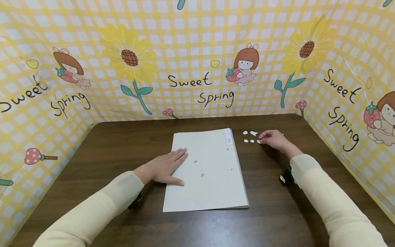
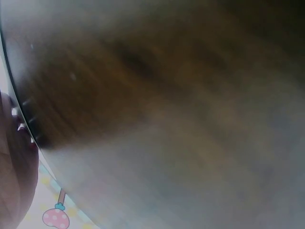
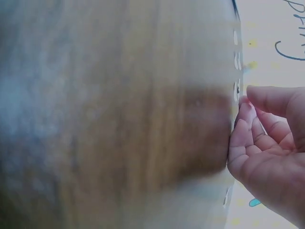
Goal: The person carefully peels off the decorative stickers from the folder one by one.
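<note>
On the dark table lies a cream-white folder or pad (image 1: 210,192), with a printed label (image 1: 228,136) at its top right corner. Flat on its left side rests my left hand (image 1: 168,168), fingers straight and thumb spread. Two small shiny bits (image 1: 195,162) sit on the cover, too small to identify. My right hand (image 1: 275,140) is right of the folder, fingers curled, thumb and index fingertips together at a small white piece (image 1: 259,141). In the right wrist view the right hand (image 3: 269,131) shows the same pinch; its contact with the piece is partly hidden.
Several more small white pieces (image 1: 245,141) lie in rows between the folder and my right hand. Behind the table (image 1: 129,137) and along both sides hangs a yellow checked cloth (image 1: 191,44). Both wrist views are mostly blurred tabletop.
</note>
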{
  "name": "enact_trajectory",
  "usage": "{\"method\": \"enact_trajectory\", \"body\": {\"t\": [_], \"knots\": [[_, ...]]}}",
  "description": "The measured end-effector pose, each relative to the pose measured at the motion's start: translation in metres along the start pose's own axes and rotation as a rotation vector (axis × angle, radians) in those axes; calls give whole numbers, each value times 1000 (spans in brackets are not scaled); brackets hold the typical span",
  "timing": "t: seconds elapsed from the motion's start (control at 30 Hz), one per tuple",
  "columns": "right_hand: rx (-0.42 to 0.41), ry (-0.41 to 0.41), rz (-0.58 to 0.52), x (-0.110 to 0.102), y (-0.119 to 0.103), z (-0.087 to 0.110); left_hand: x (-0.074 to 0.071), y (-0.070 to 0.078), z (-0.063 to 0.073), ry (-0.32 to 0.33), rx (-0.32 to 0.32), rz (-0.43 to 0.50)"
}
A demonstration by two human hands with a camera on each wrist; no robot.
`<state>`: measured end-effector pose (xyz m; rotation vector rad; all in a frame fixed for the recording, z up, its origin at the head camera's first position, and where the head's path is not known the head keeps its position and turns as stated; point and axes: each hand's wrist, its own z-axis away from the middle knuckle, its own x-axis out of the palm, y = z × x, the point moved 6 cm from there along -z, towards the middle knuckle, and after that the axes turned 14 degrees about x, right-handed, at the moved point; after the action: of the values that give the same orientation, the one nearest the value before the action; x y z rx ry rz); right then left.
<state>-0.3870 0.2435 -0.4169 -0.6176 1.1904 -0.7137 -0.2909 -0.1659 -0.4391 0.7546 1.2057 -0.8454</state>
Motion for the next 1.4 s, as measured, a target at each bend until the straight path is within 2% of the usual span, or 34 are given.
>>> {"method": "enact_trajectory", "body": {"t": [0.23, 0.5, 1.0, 1.23, 1.4], "knots": [[-2, 15, -72, 0, -6, 5, 0, 1, 0, 4, 5, -7], [-46, -12, -103, 19, -29, 14, -2, 2, 0, 8, 4, 0], [-187, -170, -143, 85, -77, 46, 0, 0, -1, -1, 3, -13], [-240, -264, -105, 122, -98, 66, -1, 1, -1, -8, 2, -7], [-296, -336, -53, 144, -112, 82, -3, 3, 0, 19, 22, -3]]}}
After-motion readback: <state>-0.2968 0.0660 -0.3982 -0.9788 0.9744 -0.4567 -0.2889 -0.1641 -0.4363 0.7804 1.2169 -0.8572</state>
